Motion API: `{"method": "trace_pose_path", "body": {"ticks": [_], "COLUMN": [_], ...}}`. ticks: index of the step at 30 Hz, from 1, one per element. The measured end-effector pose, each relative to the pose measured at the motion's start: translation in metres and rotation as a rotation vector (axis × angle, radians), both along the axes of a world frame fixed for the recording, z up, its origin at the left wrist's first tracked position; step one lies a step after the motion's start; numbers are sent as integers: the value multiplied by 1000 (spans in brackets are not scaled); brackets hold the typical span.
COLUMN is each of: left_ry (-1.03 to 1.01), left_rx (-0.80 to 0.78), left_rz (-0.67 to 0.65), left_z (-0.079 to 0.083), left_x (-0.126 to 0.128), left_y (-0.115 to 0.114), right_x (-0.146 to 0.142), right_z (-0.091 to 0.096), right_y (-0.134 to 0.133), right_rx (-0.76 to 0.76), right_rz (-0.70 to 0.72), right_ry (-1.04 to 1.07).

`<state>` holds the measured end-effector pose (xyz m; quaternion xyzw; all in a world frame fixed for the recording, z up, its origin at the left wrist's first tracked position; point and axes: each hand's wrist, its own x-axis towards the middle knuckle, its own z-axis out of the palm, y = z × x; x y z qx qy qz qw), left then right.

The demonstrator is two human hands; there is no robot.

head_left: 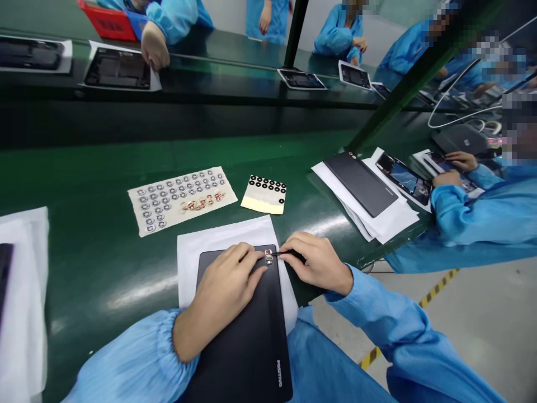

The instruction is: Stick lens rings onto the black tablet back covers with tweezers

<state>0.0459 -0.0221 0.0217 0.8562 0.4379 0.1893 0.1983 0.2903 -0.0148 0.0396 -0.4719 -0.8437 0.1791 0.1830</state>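
A dark tablet (251,341) lies back side up on a sheet of white paper (188,257), with lettering near its lower right edge. My left hand (230,280) rests across its upper part, fingers stretched out, thumb and index fingertips apart beside the camera area (269,257). A small red piece shows there, next to a ring. In my right hand (316,260), pinched between thumb and fingers, is a pair of black tweezers (293,254). Its tips reach the red piece; whether they grip it I cannot tell.
Beyond the tablet lie a sticker sheet (172,196) and a smaller sheet of black rings (264,202). Another tablet (361,182) lies on papers to the right. A co-worker's sleeve (474,207) is beside it. A raised shelf (218,73) runs along the back.
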Motion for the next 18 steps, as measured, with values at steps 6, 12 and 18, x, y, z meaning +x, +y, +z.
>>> {"method": "trace_pose_path", "body": {"ticks": [6,12,18], "left_ry": [-99,-136,-108], "left_rx": [-86,-35,-39], "left_rz": [70,140,101], "left_z": [3,2,-3], "left_x": [10,6,9], "left_y": [9,15,17], "right_x": [1,-4,-2], "right_z": [11,12,8], "right_y": [7,14,8], "right_rx": [2,15,62], "right_rz": [63,115,21], "right_ry": [-159,-238,-153]}}
